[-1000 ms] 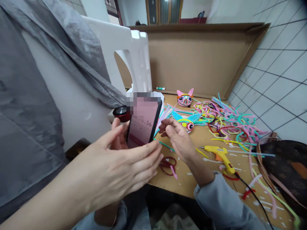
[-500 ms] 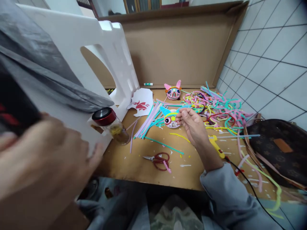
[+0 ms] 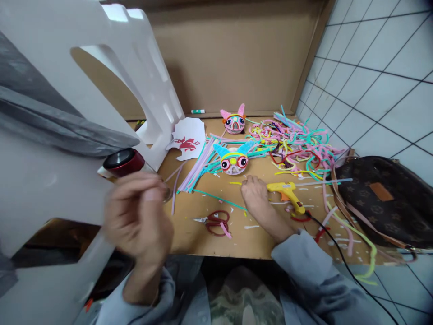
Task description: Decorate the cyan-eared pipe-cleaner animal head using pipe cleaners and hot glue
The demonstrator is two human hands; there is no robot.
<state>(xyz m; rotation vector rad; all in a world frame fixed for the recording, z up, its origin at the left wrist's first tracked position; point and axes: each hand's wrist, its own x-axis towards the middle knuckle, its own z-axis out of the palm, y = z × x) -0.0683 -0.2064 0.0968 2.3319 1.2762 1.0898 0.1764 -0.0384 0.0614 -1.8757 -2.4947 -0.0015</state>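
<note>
My right hand (image 3: 255, 194) is down on the cardboard tabletop, fingers closed over a yellow pipe cleaner (image 3: 234, 183) whose end pokes out on the left. Just right of it lies a yellow glue gun (image 3: 287, 192). Beyond the hand sits an animal head (image 3: 234, 163) with blue ears and red-rimmed eyes; a similar one with pink ears (image 3: 234, 123) is behind it. My left hand (image 3: 138, 216) is raised at the left, blurred, fingers curled, in front of a red-lidded jar (image 3: 123, 161). Whether it holds anything cannot be made out. Red-handled scissors (image 3: 216, 222) lie between the hands.
Bundled pipe cleaners (image 3: 199, 167) and a tangled heap (image 3: 294, 144) cover the back. A brown handbag (image 3: 389, 203) stands at the right, with the glue gun's cord (image 3: 338, 243) nearby. White paper (image 3: 188, 135) with a red drawing lies beside a white plastic panel (image 3: 149, 58).
My right hand has moved from the blue-eared head down onto the yellow pipe cleaner. My left hand has come in from the far left; the dark object beside it has left view.
</note>
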